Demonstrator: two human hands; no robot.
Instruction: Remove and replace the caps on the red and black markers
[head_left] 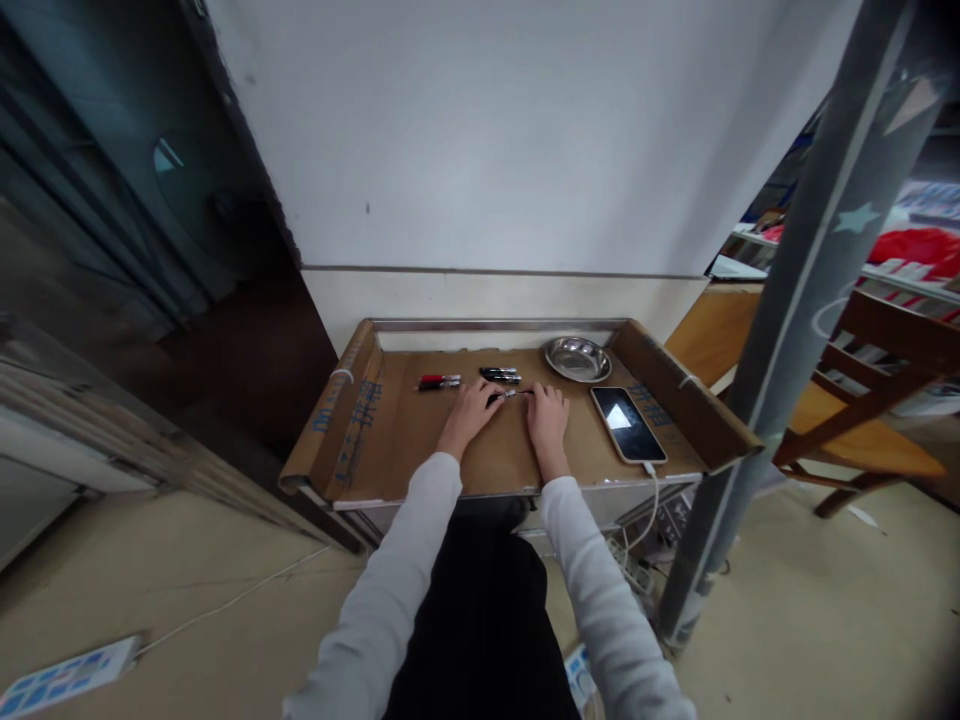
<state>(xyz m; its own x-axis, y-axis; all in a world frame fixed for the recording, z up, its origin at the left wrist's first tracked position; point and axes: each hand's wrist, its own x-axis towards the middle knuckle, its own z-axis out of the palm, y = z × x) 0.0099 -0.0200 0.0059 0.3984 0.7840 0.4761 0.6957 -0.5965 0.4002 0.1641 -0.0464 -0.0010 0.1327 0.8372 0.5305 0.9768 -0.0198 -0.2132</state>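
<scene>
My left hand (469,412) rests low over the cardboard-covered table, fingers closed on the dark end of a pen (511,395). The pen lies level, its pale clear part showing between my hands. At its right end a thin dark piece reaches the fingertips of my right hand (548,412), which are pinched together on it; whether this is a refill or the pen's tip is too small to tell. Just beyond my left hand lie a red pen and a dark one side by side (439,382). Several black pens (500,375) lie together behind the held pen.
A round steel dish (577,360) stands at the back right. In front of it lies a phone (628,425) with a white cable (654,500) hanging over the edge. Cardboard flaps (675,385) wall the table's sides. A grey metal post (795,330) rises at the right, near a wooden chair (862,400).
</scene>
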